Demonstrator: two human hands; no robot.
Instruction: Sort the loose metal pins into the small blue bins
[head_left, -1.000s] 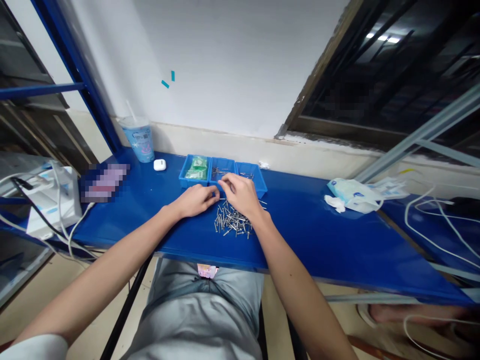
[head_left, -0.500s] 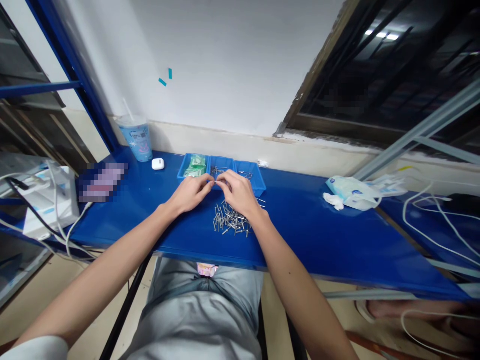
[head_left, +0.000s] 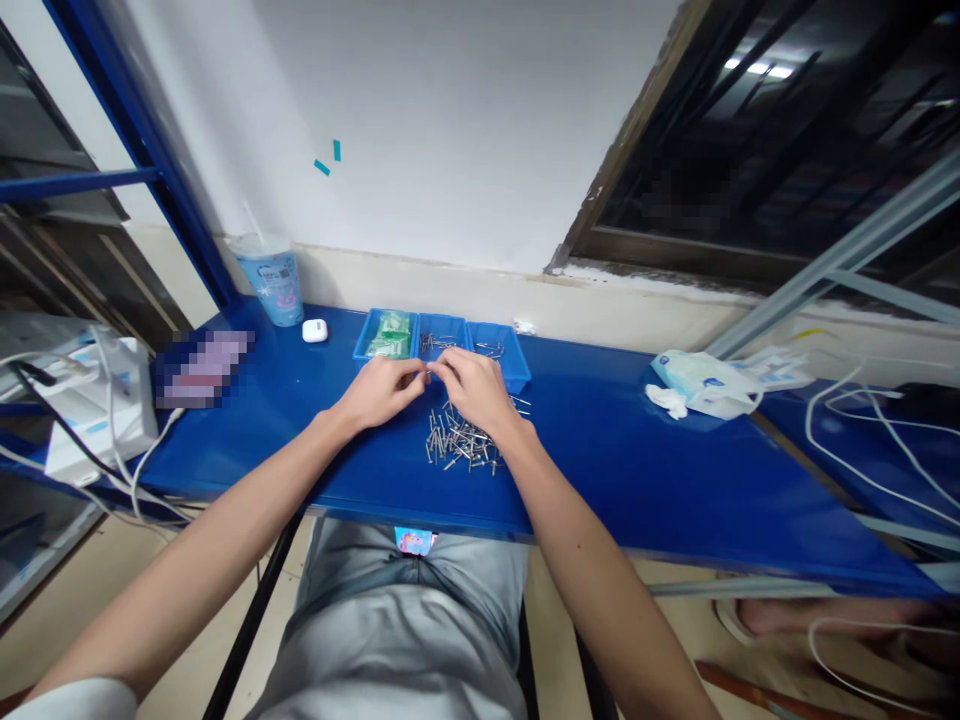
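My left hand point(head_left: 379, 392) and my right hand point(head_left: 471, 388) hover at the front edge of a row of blue plastic parts bins point(head_left: 441, 340), their fingertips meeting. A tiny metal piece, probably a rivet point(head_left: 428, 369), shows between the fingertips, mostly hidden. Just below my right hand lies a loose pile of metal rivets point(head_left: 461, 441) on the blue tabletop point(head_left: 600, 470). The left bin holds green packets point(head_left: 389, 335), while the middle and right bins hold a few rivets.
A plastic cup with a straw point(head_left: 270, 282) and a white earbud case point(head_left: 315, 330) stand left of the bins. A pixelated object point(head_left: 204, 368) and a white box with cables point(head_left: 94, 425) lie further left. A tissue packet point(head_left: 701, 385) lies right.
Both hands have risen from near the pile towards the bins, and their fingertips have come together. The view has shifted slightly.
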